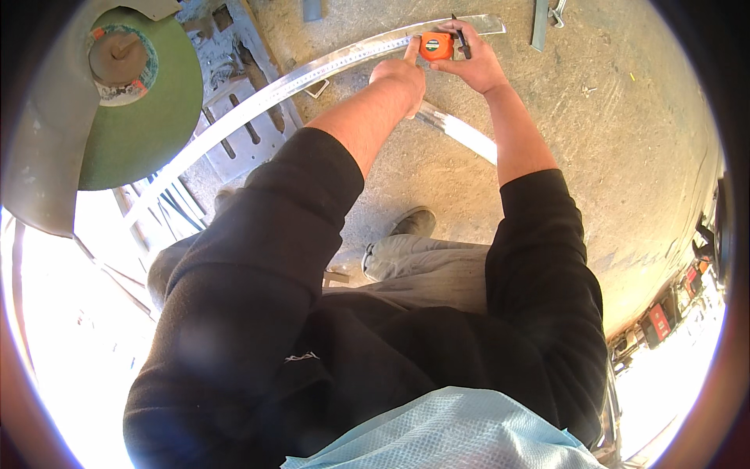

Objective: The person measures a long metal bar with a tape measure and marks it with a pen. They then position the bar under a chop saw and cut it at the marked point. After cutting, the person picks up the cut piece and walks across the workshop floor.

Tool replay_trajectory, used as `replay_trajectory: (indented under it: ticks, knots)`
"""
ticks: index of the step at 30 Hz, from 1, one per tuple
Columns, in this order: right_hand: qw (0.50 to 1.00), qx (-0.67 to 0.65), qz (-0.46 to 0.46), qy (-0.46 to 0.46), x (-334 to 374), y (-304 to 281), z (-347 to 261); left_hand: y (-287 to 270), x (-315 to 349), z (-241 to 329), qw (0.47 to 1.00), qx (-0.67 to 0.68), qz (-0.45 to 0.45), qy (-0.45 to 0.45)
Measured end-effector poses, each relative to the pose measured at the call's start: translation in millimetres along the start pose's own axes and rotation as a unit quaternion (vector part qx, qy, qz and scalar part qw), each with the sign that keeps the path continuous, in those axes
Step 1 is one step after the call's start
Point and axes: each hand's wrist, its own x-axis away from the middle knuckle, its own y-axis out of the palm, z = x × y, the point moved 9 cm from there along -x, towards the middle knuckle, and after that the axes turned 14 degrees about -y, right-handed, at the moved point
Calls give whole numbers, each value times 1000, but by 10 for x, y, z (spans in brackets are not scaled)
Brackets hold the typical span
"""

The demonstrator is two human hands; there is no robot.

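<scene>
A long silvery metal bar (312,75) runs from the left up to the far middle, with the pale blade (367,51) of a tape measure laid along it. My left hand (400,80) presses that blade onto the bar with one stretched finger; its other fingers are curled and partly hidden. Just right of it, my right hand (478,69) is closed on the orange tape measure case (436,47). A slim black pen or marker (462,41) also sticks out between the right hand's fingers. A second metal strip (461,134) lies lower, passing beneath both forearms.
At the left stands a cut-off saw with a large green abrasive disc (160,102) and a grey guard (43,117). Its slotted metal base (242,117) is close to the bar. Tools lie along the right edge, including a red item (658,322). My shoe (414,222) rests on the concrete floor (609,156).
</scene>
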Motion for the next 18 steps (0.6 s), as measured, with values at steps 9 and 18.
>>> replay_trajectory:
  ticks: [9,18]
  knots:
    - [996,41,-39,62,68,54,167,5,-11,4,1000,14,3,7]
    - [995,-56,84,8,112,-678,343,-14,12,-10,1000,-14,6,7]
